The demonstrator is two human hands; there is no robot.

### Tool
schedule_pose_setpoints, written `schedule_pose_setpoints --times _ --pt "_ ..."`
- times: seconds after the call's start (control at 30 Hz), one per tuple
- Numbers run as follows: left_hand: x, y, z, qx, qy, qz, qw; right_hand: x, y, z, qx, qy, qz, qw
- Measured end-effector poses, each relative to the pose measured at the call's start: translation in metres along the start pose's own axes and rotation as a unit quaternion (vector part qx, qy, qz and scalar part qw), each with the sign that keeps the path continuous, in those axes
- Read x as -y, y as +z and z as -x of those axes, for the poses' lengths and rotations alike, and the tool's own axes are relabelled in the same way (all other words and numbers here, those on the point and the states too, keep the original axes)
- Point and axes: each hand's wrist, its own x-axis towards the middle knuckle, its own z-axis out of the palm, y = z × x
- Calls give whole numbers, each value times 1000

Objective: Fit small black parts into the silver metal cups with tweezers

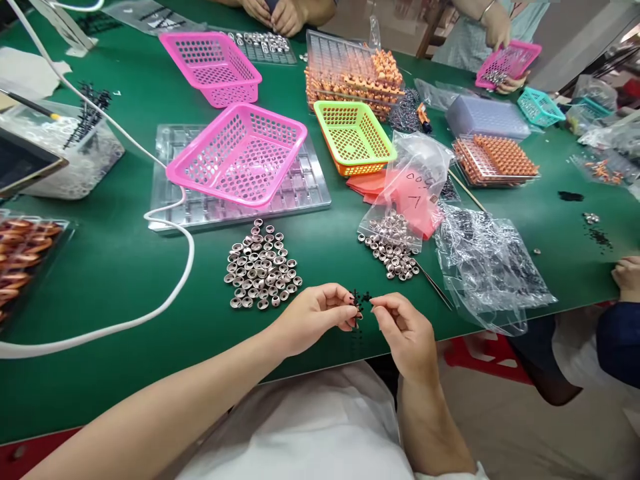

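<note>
Near the front edge of the green table, my left hand (317,312) is closed in a pinch on a black branched plastic strip (356,301) with short side prongs. My right hand (407,337), its thumb and forefinger together, grips the end of a small black plastic piece (367,296) just right of that strip. Whether the two black parts are joined I cannot tell. Beyond my left hand, small silver metal rings (261,270) lie spread in a loose triangle. A second heap of metal rings (395,257) spills from a clear bag (390,227) beyond my right hand.
A pink basket (240,157) rests on a metal tray (315,193); a green basket (350,160) stands beside it. Tweezers (435,287) and crumpled plastic bags (490,260) lie right. A white cable (185,267) curves across the left. Other people's hands (287,15) work opposite.
</note>
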Motion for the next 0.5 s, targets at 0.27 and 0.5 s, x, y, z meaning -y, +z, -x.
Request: schedule_pose_setpoints --times 0.27,0.5 --pt "4 5 4 1 -2 -24 1000 -1 7 -4 64 62 -93 992" --pt "6 7 5 -12 7 -70 997 -1 4 -5 84 26 -19 996"
